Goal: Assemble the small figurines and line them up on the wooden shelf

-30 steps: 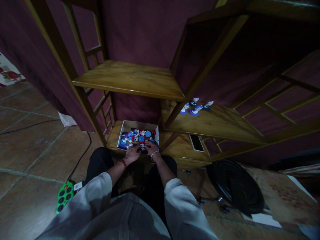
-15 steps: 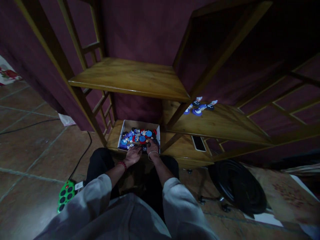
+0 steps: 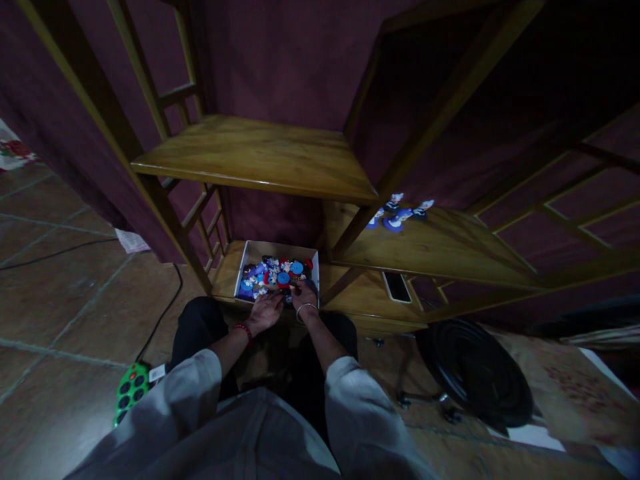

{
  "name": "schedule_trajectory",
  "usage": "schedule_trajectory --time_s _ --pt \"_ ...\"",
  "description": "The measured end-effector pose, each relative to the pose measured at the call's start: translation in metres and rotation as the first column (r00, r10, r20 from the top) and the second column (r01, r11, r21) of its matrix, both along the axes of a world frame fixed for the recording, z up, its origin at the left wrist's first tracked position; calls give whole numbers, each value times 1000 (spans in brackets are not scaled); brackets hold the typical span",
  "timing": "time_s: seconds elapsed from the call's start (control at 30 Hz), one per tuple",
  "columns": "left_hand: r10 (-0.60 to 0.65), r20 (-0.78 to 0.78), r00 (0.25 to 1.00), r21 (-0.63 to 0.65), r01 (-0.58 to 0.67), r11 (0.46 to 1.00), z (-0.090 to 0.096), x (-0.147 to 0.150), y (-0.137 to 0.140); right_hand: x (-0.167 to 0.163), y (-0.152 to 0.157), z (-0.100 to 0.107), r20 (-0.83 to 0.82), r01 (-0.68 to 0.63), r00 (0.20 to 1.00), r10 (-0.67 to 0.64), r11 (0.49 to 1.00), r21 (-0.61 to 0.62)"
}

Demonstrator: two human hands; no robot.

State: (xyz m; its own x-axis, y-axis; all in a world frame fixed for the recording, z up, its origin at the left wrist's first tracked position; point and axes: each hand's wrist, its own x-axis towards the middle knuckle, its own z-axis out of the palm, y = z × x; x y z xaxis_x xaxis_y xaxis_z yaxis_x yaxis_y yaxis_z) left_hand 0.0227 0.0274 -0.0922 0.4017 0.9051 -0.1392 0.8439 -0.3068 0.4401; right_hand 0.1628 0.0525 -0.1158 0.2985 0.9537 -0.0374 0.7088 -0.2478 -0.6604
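Note:
A white open-topped box (image 3: 317, 263) stands on the lowest shelf, filled with several small figurines (image 3: 273, 270) in blue, red, purple and white. Over the front edge of the box rests my left hand (image 3: 267, 311), its fingers stretched out and touching the dark items there. My right hand (image 3: 304, 297) reaches in at the front right corner with curled fingers; whatever is between them is too small and dark to make out.
Above the box juts a wooden shelf board (image 3: 260, 157). To the right, several figurines (image 3: 397, 219) stand on another shelf, and a phone (image 3: 397, 287) lies below. A green power strip (image 3: 132, 392) is on the floor left; a black round stool (image 3: 475, 373) is right.
My right hand has shifted slightly, its fingers drawn closer together near the front of the box. My left hand stays nearly in place. The view has moved a little.

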Motion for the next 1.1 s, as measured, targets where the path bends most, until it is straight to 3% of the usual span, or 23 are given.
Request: schedule_trajectory --time_s 0.47,0.6,0.83,1.1 --pt "54 78 995 -36 -51 998 6 1 -1 -7 -10 -1 84 18 996 -25 996 82" --pt "134 190 973 -13 -134 991 10 -8 6 -8 -13 3 102 20 994 -26 998 65" --pt "289 117 950 149 -304 941 17 -27 13 -6 -12 6 70 -28 997 27 1000 6" --pt "399 83 913 176 -407 896 19 -37 21 -3 -10 2 37 -43 998 42 999 18"
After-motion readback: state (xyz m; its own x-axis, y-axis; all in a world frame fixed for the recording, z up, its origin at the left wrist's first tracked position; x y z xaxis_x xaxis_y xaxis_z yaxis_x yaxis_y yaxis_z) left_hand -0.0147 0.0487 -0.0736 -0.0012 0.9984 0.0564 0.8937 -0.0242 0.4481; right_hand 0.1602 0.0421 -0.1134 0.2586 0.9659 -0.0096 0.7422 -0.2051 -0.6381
